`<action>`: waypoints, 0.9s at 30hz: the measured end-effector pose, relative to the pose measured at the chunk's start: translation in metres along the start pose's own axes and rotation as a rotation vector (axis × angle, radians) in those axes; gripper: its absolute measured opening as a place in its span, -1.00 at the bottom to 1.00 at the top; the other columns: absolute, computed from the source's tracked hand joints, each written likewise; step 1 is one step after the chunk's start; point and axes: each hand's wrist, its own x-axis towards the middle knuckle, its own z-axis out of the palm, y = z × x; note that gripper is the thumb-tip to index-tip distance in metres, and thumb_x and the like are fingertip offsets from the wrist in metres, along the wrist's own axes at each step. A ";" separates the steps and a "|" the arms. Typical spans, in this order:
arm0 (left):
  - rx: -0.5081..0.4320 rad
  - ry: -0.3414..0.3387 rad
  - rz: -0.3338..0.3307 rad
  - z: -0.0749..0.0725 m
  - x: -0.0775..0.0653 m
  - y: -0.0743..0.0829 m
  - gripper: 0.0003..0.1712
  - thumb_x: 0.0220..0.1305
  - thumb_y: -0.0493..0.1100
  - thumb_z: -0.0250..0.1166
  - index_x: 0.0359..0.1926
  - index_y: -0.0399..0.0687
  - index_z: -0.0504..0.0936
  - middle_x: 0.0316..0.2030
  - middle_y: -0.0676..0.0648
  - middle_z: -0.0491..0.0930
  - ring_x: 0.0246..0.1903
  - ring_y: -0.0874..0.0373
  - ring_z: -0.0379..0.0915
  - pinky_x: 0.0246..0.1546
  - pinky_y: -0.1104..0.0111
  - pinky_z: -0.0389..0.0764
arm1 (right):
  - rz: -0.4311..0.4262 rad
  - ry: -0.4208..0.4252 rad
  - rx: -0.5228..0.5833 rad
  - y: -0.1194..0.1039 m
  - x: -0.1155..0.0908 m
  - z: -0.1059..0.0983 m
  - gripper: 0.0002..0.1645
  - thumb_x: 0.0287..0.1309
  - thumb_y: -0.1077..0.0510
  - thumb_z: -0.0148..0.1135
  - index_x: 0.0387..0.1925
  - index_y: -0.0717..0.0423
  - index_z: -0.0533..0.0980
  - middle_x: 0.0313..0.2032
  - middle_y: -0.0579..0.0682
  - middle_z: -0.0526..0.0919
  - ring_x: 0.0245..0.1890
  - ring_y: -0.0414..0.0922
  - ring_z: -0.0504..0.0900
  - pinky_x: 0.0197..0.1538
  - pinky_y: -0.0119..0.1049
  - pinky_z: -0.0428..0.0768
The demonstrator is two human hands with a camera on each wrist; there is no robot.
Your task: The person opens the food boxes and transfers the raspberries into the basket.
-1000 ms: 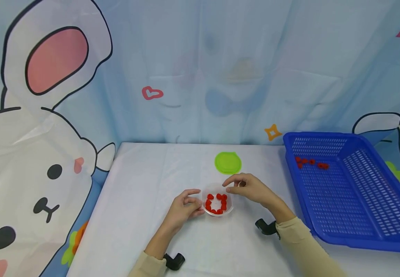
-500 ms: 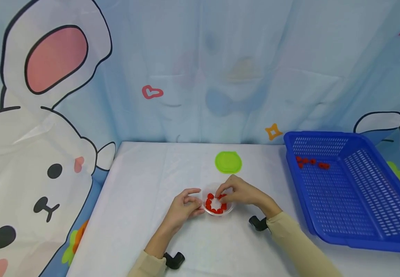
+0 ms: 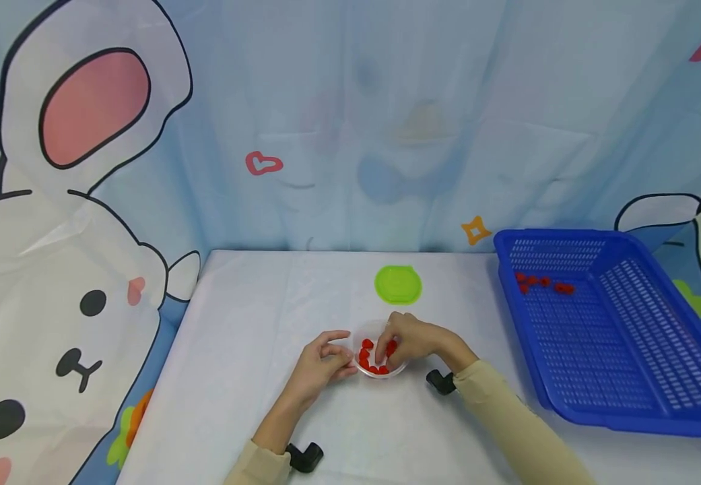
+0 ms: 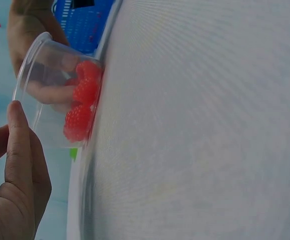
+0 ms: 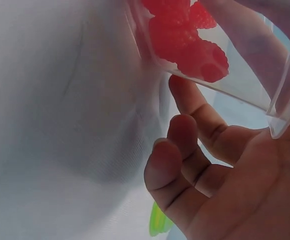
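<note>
A clear plastic cup (image 3: pixel 361 329) stands on the white table, with several red raspberries (image 4: pixel 78 120) around its bottom. My left hand (image 3: pixel 324 358) is at the cup's left side; in the left wrist view a straight fingertip (image 4: pixel 17 112) touches the rim from outside. From the right, my right hand (image 3: pixel 413 338) reaches over the rim, thumb and forefinger down among the raspberries (image 5: pixel 202 60). Whether those fingertips pinch a berry is hidden. Its other fingers (image 5: pixel 163 162) curl loosely outside the cup wall.
A green lid-like disc (image 3: pixel 398 285) lies behind the cup. At the right, a blue perforated basket (image 3: pixel 598 364) holds several more red pieces (image 3: pixel 532 280) in its far left corner. A printed cloth (image 3: pixel 326 81) hangs behind the table.
The right hand has moved left and down from beside the cup's rim into the cup, over the right-hand raspberries. My left hand has stayed at the cup's left side.
</note>
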 end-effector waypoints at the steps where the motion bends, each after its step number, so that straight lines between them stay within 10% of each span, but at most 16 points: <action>1: -0.002 -0.001 0.003 0.000 0.000 0.000 -0.47 0.36 -0.36 0.29 0.30 -0.30 0.40 -0.24 -0.19 0.58 -0.28 0.05 0.65 -0.10 0.19 0.72 | 0.010 0.001 -0.014 -0.001 0.000 0.000 -0.78 -0.07 0.36 0.46 -0.44 -0.03 0.78 -0.47 -0.20 0.65 -0.23 -0.02 0.49 -0.34 -0.32 0.51; 10: -0.011 -0.002 0.011 0.000 0.000 -0.002 -0.48 0.36 -0.37 0.29 0.30 -0.32 0.40 -0.25 -0.16 0.58 -0.28 0.08 0.61 -0.11 0.19 0.72 | 0.161 0.000 -0.066 -0.006 -0.002 0.001 -0.76 -0.06 0.27 0.53 -0.49 -0.21 0.77 -0.20 -0.08 0.44 -0.09 -0.03 0.30 -0.19 -0.16 0.42; 27: -0.035 -0.011 0.028 0.001 0.001 -0.006 -0.48 0.36 -0.39 0.28 0.30 -0.33 0.38 -0.26 -0.15 0.58 -0.29 0.08 0.64 -0.11 0.22 0.72 | 0.119 -0.016 -0.052 0.003 -0.002 0.002 -0.80 -0.05 0.23 0.51 -0.50 -0.21 0.75 -0.27 -0.10 0.43 -0.17 -0.06 0.31 -0.22 -0.18 0.39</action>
